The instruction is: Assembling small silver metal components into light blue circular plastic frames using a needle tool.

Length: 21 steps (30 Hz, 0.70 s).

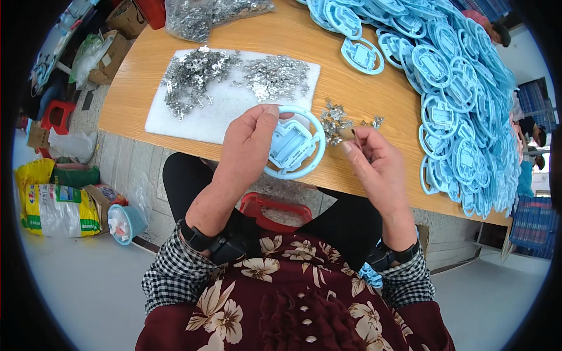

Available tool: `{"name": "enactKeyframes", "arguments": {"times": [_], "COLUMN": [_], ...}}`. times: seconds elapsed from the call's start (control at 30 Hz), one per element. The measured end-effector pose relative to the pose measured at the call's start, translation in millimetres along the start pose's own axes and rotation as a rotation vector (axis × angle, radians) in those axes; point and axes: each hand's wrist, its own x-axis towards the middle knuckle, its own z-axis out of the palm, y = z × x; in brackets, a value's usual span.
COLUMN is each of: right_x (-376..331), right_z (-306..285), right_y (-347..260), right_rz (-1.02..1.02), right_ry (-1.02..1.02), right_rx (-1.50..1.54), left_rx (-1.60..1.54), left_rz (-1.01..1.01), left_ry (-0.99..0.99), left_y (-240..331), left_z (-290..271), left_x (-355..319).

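My left hand (pixel 250 133) is closed on the rim of a light blue oval plastic part (pixel 288 146), which has a raised rectangular frame inside its ring. It is held tilted just over the table's near edge. To its right, my right hand (pixel 377 162) has thumb and fingers pinched together. A tan bit shows at those fingertips, too small to make out. Right by them lies a small heap of shiny metal clips (pixel 334 120) on the wood. Beyond my left hand, a white foam sheet (pixel 234 104) carries two piles of silvery metal pieces, a darker pile (pixel 193 79) and a paler pile (pixel 278 78).
A large heap of the same blue plastic parts (pixel 448 88) covers the table's right side. Clear bags of metal pieces (pixel 196 20) lie at the back left. On the floor at left are a yellow-green sack (pixel 58 207), a blue bin (pixel 136 221) and a red stool (pixel 57 114).
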Motion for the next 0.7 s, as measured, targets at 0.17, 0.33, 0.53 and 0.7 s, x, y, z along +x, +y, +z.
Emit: {"name": "enactKeyframes", "arguments": {"times": [0.17,0.33,0.53,0.7], "right_x": [12,12,12,2], "right_z": [24,24,2,-22], "right_y": [-7,-6,-8,12], "right_rz": [0.065,0.249,0.191,0.059], "right_ry": [-0.080,-0.271,-0.250,0.027], "right_rx": [0.171,0.303,0.206,0.106], "left_rx": [-0.028,-0.062,0.062,0.026], "left_rz": [-0.019,-0.043,-0.117,-0.023], "left_ry": [-0.002,-0.086,-0.196,-0.064], "left_y": [1,1,10,5], "left_z": [-2,-5,3,-7], "left_x": [-4,-5,-2,9]}}
